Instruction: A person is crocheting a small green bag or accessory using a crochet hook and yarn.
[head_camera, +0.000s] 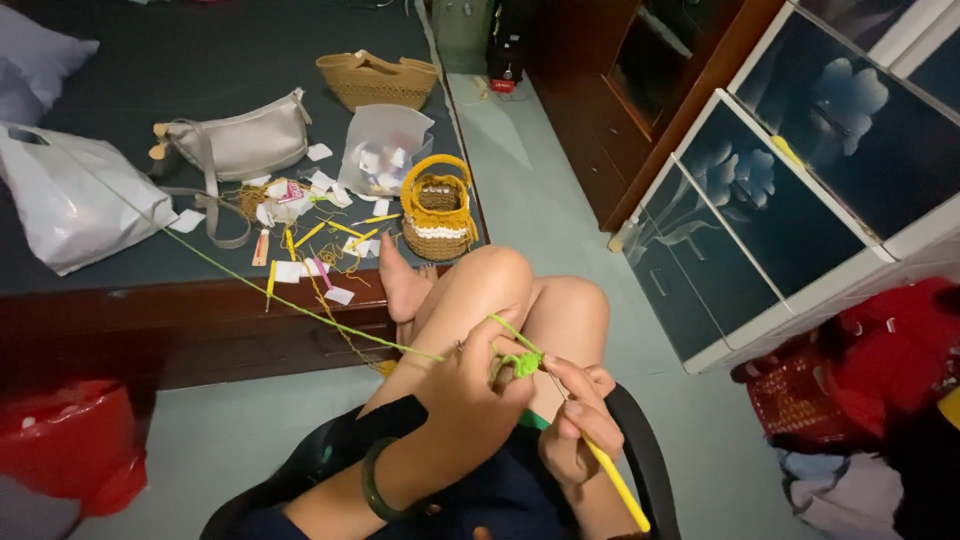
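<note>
My left hand (470, 385) pinches a small green crochet piece (524, 363) above my bent knees. A green yarn strand (250, 280) runs from it up and left across the bed to a white plastic bag (75, 200). My right hand (575, 420) grips a yellow-handled crochet hook (620, 488), its metal tip at the green piece. A dark green bangle (375, 480) circles my left wrist.
A dark bed (200, 50) holds a small yellow and white crocheted basket (437, 210), a woven tan bag (377, 80), a grey handbag (240, 145), a clear pouch and scattered paper scraps. A glass-fronted cabinet (780, 200) stands right. Red bags lie at both lower corners.
</note>
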